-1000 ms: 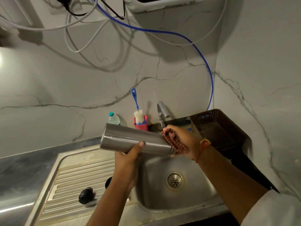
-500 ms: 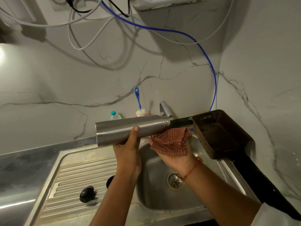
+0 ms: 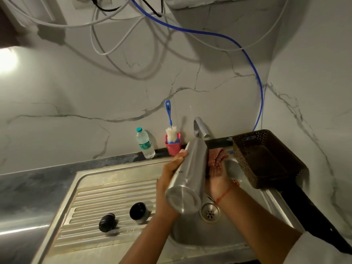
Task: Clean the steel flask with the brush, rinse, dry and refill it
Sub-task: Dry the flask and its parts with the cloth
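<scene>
Over the sink point(image 3: 114, 173), left hand point(image 3: 168, 175) gripped the flask point(image 3: 190, 174), fingers point(image 3: 182, 153) curled; right hand point(image 3: 219, 184) fingers unseen behind cloth point(image 3: 216, 161). Full-length wiping was advised.

The flask point(image 3: 187, 176) is above the sink point(image 3: 238, 231), cloth point(image 3: 216, 161) rightward, brush point(image 3: 171, 133) behind.

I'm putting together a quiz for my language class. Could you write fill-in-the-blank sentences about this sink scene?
1. The left hand grips the steel flask with its ____ toward the camera.
2. The right hand holds a red checked ____ against the flask.
3. The brush stands in its holder, handle pointing ____.
Missing: base; cloth; up.
</scene>
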The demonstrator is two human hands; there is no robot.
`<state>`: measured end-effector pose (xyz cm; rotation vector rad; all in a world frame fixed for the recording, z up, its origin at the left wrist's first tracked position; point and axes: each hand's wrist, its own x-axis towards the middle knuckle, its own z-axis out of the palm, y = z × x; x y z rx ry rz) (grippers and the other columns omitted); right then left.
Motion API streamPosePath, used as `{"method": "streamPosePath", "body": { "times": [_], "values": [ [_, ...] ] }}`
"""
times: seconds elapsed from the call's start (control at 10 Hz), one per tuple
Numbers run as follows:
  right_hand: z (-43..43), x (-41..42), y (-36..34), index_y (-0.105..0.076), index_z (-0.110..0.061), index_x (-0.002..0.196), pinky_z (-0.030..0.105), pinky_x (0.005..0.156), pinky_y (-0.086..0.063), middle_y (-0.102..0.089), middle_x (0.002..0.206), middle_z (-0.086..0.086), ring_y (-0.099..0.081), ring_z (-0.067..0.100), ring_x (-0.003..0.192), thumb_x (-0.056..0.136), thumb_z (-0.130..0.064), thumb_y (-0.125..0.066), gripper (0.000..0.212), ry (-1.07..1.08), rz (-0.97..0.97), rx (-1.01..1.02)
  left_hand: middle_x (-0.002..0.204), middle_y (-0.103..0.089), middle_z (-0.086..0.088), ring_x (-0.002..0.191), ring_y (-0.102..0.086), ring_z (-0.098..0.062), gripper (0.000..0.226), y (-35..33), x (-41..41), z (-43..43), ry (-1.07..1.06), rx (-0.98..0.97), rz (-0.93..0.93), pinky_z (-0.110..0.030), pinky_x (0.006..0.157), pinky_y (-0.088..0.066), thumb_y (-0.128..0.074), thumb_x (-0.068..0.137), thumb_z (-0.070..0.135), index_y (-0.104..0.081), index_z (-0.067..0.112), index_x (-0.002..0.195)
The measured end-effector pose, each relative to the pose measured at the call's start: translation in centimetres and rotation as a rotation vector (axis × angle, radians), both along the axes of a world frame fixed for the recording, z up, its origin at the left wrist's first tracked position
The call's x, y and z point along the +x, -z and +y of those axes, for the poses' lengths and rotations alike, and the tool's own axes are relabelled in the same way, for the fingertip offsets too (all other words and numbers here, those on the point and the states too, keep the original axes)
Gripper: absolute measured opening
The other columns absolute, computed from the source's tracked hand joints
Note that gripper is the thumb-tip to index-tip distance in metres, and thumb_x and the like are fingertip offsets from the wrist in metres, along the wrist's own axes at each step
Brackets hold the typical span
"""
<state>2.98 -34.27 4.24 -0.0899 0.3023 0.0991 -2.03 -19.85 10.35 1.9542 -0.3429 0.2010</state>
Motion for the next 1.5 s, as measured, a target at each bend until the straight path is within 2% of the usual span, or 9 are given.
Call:
{"method": "streamPosePath", "body": {
  "times": [0.1,0.2,0.3,0.5,0.7,1.0,1.1,1.2,1.5],
  "values": [
    [2.2,-1.6,-2.9,-0.048,0.004,0.139,0.035,0.119,-0.027,-0.053,0.133,0.035,-0.052,0.039,0.128,0.101,-0.056,-0.039,0.072,-0.002,-0.018,-0.219,0.142,-0.057,0.015,0.133,-0.055,-0.007,0.061,0.8,0.9,0.1,0.013,-0.073,-0.246,-0.035,0.112,-0.046,-0.082,0.083,0.037,-0.05,0.059,0.132],
    [2.5,-3.3,-6.3,-0.073,-0.008,0.117,0.049,0.096,-0.054,-0.069,0.111,0.018,-0.07,0.033,0.099,0.085,-0.047,-0.07,0.05,-0.217,-0.104,-0.324,0.146,-0.048,0.032,0.134,-0.05,0.003,0.067,1.1,2.5,1.7,0.142,-0.062,-0.217,-0.02,0.108,-0.046,-0.078,0.081,0.056,-0.04,0.063,0.136],
    [0.6,-2.3,-5.6,-0.077,-0.013,0.11,0.049,0.09,-0.055,-0.069,0.116,0.016,-0.071,0.03,0.1,0.075,-0.05,-0.077,0.051,-0.084,-0.093,-0.469,0.152,-0.035,0.037,0.132,-0.045,0.014,0.08,1.4,2.8,3.2,0.213,0.135,-0.204,-0.008,0.102,-0.043,-0.081,0.086,0.035,-0.031,0.066,0.139],
    [0.8,-0.7,-7.0,-0.057,-0.011,0.129,0.042,0.08,-0.058,-0.066,0.121,0.019,-0.07,0.031,0.102,0.082,-0.044,-0.067,0.058,-0.117,-0.12,-0.947,0.137,-0.062,0.011,0.12,-0.063,-0.008,0.049,1.0,3.6,6.9,0.357,-0.087,0.25,-0.029,0.101,-0.055,-0.051,0.106,0.008,-0.061,0.046,0.135],
    [7.1,-1.2,-8.5,-0.054,-0.036,0.124,0.021,0.079,-0.059,-0.068,0.107,-0.014,-0.068,-0.002,0.093,0.091,-0.033,-0.067,0.036,0.085,-0.3,-1.474,0.131,-0.067,-0.002,0.12,-0.067,-0.019,0.062,-1.1,3.9,5.0,0.167,-0.387,0.408,-0.043,0.101,-0.056,-0.052,0.089,0.065,-0.048,0.031,0.141],
    [14.5,-1.1,-7.8,-0.052,-0.035,0.132,0.026,0.089,-0.056,-0.065,0.114,-0.015,-0.066,0.002,0.103,0.092,-0.054,-0.044,0.045,0.083,-0.415,-1.588,0.122,-0.07,-0.013,0.107,-0.073,-0.029,0.073,-2.7,6.1,10.7,0.003,-0.845,0.412,-0.047,0.089,-0.059,-0.083,0.071,0.048,-0.053,0.023,0.133],
    [15.2,-1.4,-6.3,-0.059,-0.029,0.122,0.029,0.083,-0.057,-0.068,0.108,-0.001,-0.067,0.007,0.092,0.097,-0.054,-0.042,0.04,-0.006,-0.311,-1.553,0.121,-0.07,-0.012,0.104,-0.073,-0.029,0.076,-3.2,7.0,13.0,-0.042,-0.931,0.419,-0.048,0.087,-0.06,-0.081,0.073,0.051,-0.053,0.022,0.136],
    [17.1,-1.4,-5.4,-0.058,0.003,0.105,0.037,0.07,-0.052,-0.057,0.089,0.034,-0.064,0.029,0.076,0.103,-0.044,-0.042,0.05,-0.153,-0.115,-0.904,0.117,-0.073,-0.011,0.108,-0.071,-0.03,0.069,-3.5,7.7,14.9,-0.07,-1.116,0.543,-0.053,0.092,-0.059,-0.075,0.08,0.059,-0.06,0.017,0.133],
    [19.3,3.5,-5.7,-0.045,-0.005,0.144,0.048,0.096,-0.054,-0.059,0.127,0.022,-0.06,0.037,0.116,0.097,-0.044,-0.048,0.061,-0.155,-0.165,-0.279,0.12,-0.066,-0.015,0.116,-0.068,-0.031,0.071,-2.7,8.0,17.6,-0.016,-1.094,0.433,-0.05,0.102,-0.054,-0.075,0.082,0.036,-0.046,0.012,0.142]
  ]
}}
